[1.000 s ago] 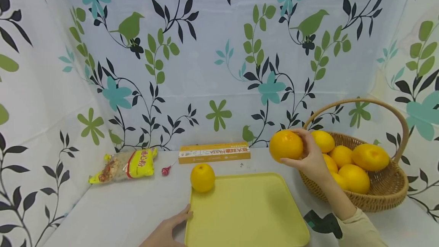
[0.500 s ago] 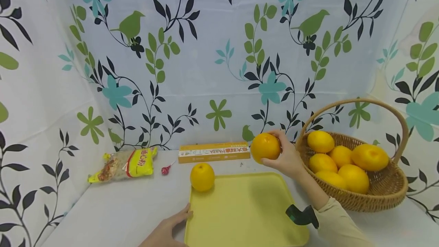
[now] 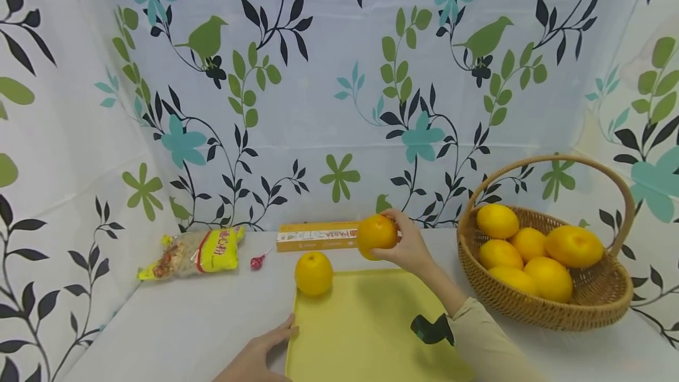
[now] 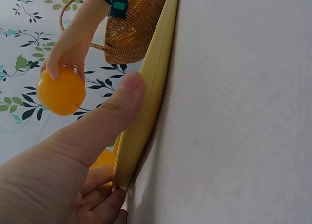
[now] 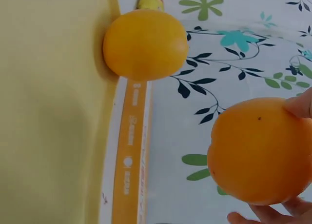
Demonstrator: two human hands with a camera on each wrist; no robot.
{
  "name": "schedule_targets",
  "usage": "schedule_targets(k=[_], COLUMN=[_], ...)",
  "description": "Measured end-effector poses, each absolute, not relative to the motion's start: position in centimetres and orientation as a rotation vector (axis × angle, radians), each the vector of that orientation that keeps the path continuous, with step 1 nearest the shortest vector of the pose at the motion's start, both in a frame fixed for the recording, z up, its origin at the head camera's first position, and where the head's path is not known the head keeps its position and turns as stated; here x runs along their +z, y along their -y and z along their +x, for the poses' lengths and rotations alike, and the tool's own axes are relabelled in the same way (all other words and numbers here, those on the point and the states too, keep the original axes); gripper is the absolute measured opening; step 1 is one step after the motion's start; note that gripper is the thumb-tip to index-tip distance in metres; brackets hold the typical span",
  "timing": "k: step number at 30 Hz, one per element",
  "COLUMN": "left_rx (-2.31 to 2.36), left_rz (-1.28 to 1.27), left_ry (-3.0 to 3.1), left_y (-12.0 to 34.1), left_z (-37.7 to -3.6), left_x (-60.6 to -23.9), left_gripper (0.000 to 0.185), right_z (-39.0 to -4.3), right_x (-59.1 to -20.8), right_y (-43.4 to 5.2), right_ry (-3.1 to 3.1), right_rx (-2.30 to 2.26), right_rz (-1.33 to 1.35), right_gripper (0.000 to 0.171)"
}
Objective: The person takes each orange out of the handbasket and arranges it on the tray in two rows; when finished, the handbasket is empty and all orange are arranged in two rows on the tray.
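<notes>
The right hand (image 3: pixel 411 247) gripped an orange (image 3: pixel 376 236) above the tray's (image 3: pixel 371 335) far edge. One orange (image 3: pixel 313 273) already sat at its far-left corner; five remained in the basket (image 3: pixel 589 305). The left hand (image 3: pixel 254 358) lay flat, steadying the tray's near-left edge.

Seven oranges — five in one basket (image 3: pixel 594 305), one on one tray (image 3: pixel 366 335), one held — plus one pasta box (image 3: pixel 313 236), one snack bag (image 3: pixel 193 252), one lollipop (image 3: pixel 257 262).

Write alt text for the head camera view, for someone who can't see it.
A right hand holds an orange above the far edge of a yellow tray, where a second orange sits at the far left corner. The left hand rests at the tray's left edge; a basket of oranges stands to the right.
</notes>
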State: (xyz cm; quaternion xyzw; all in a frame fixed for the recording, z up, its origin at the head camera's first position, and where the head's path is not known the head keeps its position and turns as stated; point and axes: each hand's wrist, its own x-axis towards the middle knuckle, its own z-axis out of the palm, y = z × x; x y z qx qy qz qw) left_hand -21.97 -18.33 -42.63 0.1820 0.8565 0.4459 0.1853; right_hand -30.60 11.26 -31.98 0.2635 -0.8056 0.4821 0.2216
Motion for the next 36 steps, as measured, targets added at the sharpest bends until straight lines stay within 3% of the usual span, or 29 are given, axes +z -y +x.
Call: schedule_targets(k=[11,20,36], left_rx=[1.242,1.241,1.231], left_rz=[0.570,0.600,0.617], left_ry=[-2.445,-2.451,-2.461], left_y=[18.4,18.4,18.4], left_z=[-22.2,-22.0,-21.8], left_x=[-42.4,-42.7,-42.6], left_gripper=[0.072,0.070,0.072], right_z=[-32.8,-34.0,-34.3], right_x=[-34.7,-37.5,-38.9], right_y=[-9.1,-8.1,-8.2], right_ry=[2.213,2.372,2.422], right_rx=[1.367,1.327,1.361], right_rz=[0.816,0.739,0.946], right_gripper=[0.061,0.062,0.060])
